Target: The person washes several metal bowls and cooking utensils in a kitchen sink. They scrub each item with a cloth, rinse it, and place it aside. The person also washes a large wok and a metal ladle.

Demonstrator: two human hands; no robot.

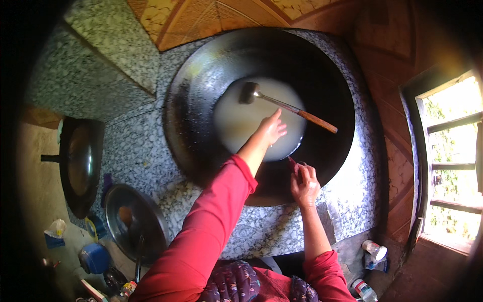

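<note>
A large black wok (196, 98) is set into a speckled stone counter, with cloudy whitish liquid (241, 124) pooled in its bottom. My left hand (272, 130) reaches over the liquid, fingers apart and holding nothing. Just beyond it lies a wok spatula or ladle (279, 102); its metal head rests in the liquid and its wooden handle leans toward the wok's right side. At the near right rim, my right hand (305, 187) grips a small dark red item (292, 163), perhaps cloth, partly hidden by the fingers.
Left of the counter are a smaller black wok (83, 166) with a handle and a metal pan or lid (132, 219). A blue container (94, 258) stands lower left. A barred window (453, 162) is at right, with a white cup (374, 250) and a bottle (364, 290) below.
</note>
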